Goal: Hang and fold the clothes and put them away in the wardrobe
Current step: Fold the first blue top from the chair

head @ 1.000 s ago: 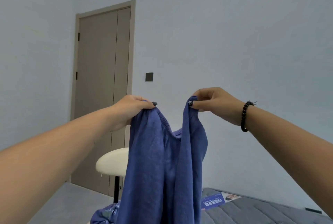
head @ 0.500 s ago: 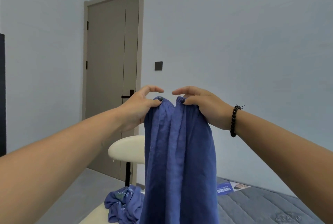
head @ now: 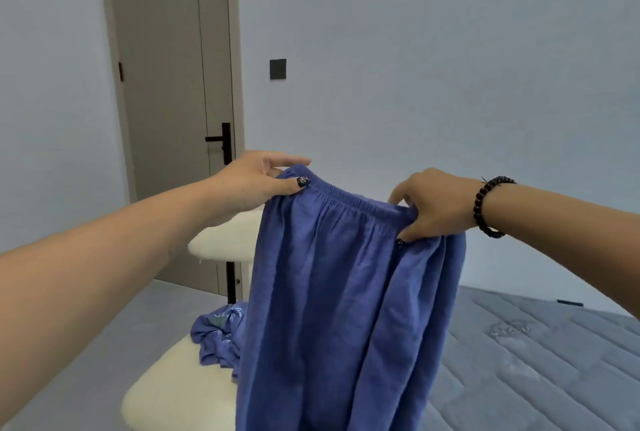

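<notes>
A pair of blue trousers (head: 339,309) with an elastic waistband hangs in front of me, stretched out by the waistband. My left hand (head: 256,181) pinches the waistband's left end between thumb and fingers. My right hand (head: 433,205), with a dark bead bracelet on its wrist, grips the waistband's right end. The legs hang down past the bottom of the view. A second blue garment with a pale print (head: 218,337) lies crumpled on the seat of a cream chair (head: 173,392).
The cream chair's backrest (head: 221,240) stands behind the trousers. A grey quilted mattress (head: 536,361) fills the lower right. A closed grey door with a black handle (head: 221,139) is at the back left, and a dark wall switch (head: 277,69) beside it.
My hands have moved apart and lower, spreading the waistband flat between them. The view has tilted down, showing more of the chair and the mattress.
</notes>
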A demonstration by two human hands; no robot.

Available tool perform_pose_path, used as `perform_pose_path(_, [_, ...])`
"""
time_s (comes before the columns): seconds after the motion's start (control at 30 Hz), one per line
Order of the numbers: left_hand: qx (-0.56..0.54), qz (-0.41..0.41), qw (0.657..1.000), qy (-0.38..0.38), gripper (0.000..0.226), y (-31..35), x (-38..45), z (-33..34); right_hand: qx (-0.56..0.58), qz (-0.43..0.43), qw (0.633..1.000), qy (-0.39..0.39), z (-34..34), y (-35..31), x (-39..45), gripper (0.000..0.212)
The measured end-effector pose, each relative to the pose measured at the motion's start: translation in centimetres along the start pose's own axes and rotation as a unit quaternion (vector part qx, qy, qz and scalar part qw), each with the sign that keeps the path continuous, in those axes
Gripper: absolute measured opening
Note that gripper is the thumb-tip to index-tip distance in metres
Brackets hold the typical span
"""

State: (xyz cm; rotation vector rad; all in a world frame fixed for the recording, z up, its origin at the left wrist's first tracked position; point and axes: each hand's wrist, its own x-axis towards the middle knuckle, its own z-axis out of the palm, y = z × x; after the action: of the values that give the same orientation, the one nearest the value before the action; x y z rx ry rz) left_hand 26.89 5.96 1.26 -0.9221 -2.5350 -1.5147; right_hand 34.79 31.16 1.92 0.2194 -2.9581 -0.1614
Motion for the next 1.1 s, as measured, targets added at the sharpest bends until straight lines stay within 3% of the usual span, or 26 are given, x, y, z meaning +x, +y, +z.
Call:
perform_pose_path(0.03, [0.021,-0.012,0.999,-0.031,0.023,-0.2,0.6,1.0,-0.029,0.017,0.999,-0.033,0.6,0.7,-0.4,0.018])
perform_pose_path(0.13, [0.121,-0.039,0.986,-0.104,0.008,-1.3,2.9,4.5,-0.056,0.075,0.990,-0.109,3.1,3.9,-1.1,0.024])
perform_pose_path(0.27, [0.289,-0.044,0.948,-0.129,0.005,-3.3,8.1,10.2,-0.023,0.131,0.983,-0.126,7.4,9.6,0.5,0.032])
perform_pose_path(0.33, [0.291,-0.063,0.946,-0.125,0.005,-3.9,11.9,12.4,-0.013,0.184,0.978,-0.093,8.8,12.8,2.7,0.036])
perform_pose_path(0.37, [0.253,-0.066,0.960,-0.101,0.008,-3.7,14.2,13.2,-0.010,0.212,0.976,-0.045,8.8,14.5,3.9,0.031])
perform_pose_path(0.43, [0.098,-0.020,0.995,0.019,0.020,-2.1,19.2,14.2,0.015,0.254,0.958,0.134,7.4,18.1,6.3,0.021])
perform_pose_path(0.53, [-0.093,0.121,0.971,0.186,0.023,4.2,25.4,13.8,0.174,0.255,0.844,0.439,1.4,22.8,8.9,0.022])
perform_pose_path(0.6, [-0.126,0.190,0.949,0.216,0.015,8.6,28.1,12.8,0.239,0.202,0.802,0.508,-3.8,25.0,8.9,0.029])
perform_pose_path(0.7, [-0.146,0.249,0.932,0.221,0.012,12.7,29.4,11.1,0.210,0.152,0.822,0.507,-8.5,26.4,7.0,0.036])
perform_pose_path(0.8, [-0.123,0.257,0.940,0.186,0.014,12.0,27.3,10.4,0.166,0.138,0.863,0.456,-7.8,25.8,3.6,0.039])
perform_pose_path(0.97, [-0.109,0.185,0.975,0.058,0.027,1.8,18.1,14.4,0.119,0.139,0.921,0.343,1.5,22.8,-3.4,0.042])
perform_pose_path(1.1, [-0.053,0.098,0.992,-0.053,0.043,-8.7,8.9,20.4,0.066,0.108,0.953,0.274,12.7,19.0,-8.6,0.037])
